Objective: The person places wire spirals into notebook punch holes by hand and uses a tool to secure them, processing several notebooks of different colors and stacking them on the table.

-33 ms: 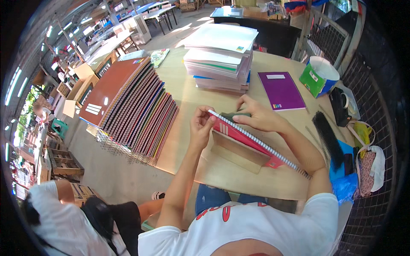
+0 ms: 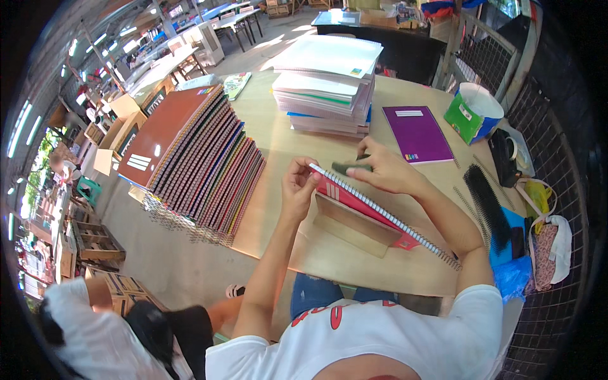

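A red notebook (image 2: 362,207) leans on edge against a tan L-shaped board (image 2: 354,226) on the table, its holed edge facing up. A wire coil (image 2: 443,253) runs along that edge, and its loose end sticks out past the notebook toward my right elbow. My left hand (image 2: 297,182) pinches the upper left corner of the notebook by the spine. Just to the right, my right hand (image 2: 389,171) is closed round a small dark green thing (image 2: 352,168), partly hidden by the fingers, close above the coil.
A tall stack of spiral notebooks (image 2: 190,145) stands at the left table edge. Behind are piled white sheets (image 2: 326,82), with a purple notebook (image 2: 418,134) to their right. Loose black coils (image 2: 486,202), a green-white container (image 2: 472,114) and bags (image 2: 551,250) line the right side. A person (image 2: 120,329) sits lower left.
My right hand has lifted slightly up off the coil with the dark green thing, whose parts now show spread apart. My left hand stays at the notebook corner. The seated person has shifted a little.
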`<state>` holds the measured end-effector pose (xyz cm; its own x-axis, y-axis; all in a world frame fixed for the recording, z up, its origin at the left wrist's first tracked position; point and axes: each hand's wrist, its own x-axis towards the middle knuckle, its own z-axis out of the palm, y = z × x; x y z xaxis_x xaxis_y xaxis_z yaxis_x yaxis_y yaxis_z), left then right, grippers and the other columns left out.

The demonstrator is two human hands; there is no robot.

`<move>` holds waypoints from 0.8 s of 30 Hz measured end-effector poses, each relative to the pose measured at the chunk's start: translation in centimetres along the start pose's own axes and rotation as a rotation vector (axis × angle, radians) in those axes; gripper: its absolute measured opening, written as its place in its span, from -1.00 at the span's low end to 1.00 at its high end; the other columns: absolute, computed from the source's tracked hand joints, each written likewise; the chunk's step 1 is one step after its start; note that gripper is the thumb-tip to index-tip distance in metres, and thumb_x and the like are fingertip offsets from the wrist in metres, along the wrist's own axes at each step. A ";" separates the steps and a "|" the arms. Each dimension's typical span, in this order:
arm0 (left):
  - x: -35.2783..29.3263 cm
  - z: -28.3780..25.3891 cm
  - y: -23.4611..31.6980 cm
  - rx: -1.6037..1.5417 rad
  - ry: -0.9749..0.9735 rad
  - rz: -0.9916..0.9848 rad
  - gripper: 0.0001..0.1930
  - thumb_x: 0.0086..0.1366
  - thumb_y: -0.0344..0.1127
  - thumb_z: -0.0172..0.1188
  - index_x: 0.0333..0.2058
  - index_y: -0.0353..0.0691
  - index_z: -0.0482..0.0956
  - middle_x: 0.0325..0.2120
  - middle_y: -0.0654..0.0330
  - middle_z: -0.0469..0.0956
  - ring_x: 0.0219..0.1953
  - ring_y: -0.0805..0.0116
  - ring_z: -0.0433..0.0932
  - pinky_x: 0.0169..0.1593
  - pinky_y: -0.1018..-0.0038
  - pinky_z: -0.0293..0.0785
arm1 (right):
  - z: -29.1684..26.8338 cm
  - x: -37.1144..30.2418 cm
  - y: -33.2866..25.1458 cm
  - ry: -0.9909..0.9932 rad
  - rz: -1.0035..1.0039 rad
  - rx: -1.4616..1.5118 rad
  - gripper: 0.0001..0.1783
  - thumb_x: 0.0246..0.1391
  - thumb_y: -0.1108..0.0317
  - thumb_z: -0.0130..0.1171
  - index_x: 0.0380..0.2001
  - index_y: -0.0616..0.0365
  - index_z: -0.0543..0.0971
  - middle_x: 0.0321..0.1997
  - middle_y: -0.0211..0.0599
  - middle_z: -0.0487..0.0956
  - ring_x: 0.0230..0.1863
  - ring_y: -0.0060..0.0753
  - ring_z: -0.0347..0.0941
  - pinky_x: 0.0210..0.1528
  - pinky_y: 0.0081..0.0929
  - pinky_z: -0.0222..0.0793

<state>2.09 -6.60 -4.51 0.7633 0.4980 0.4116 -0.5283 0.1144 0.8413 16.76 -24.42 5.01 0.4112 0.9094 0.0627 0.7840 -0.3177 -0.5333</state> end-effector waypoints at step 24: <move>-0.2 0.4 1.1 -0.106 -0.084 -0.059 -0.87 0.25 -0.45 0.27 -0.24 -0.25 0.53 -0.23 0.29 0.49 -0.22 0.57 0.45 -0.10 0.58 0.41 | 8.1 -5.2 11.3 0.482 -0.138 -0.210 -0.08 -0.16 0.06 0.41 0.31 -0.04 0.31 0.39 0.11 0.17 0.38 0.24 0.07 0.38 -0.05 0.04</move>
<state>1.52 -6.94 -3.54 0.8202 0.4148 0.3941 -0.5145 0.2335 0.8251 19.68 -30.55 -8.20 0.4258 0.7361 0.5262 0.9015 -0.2956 -0.3160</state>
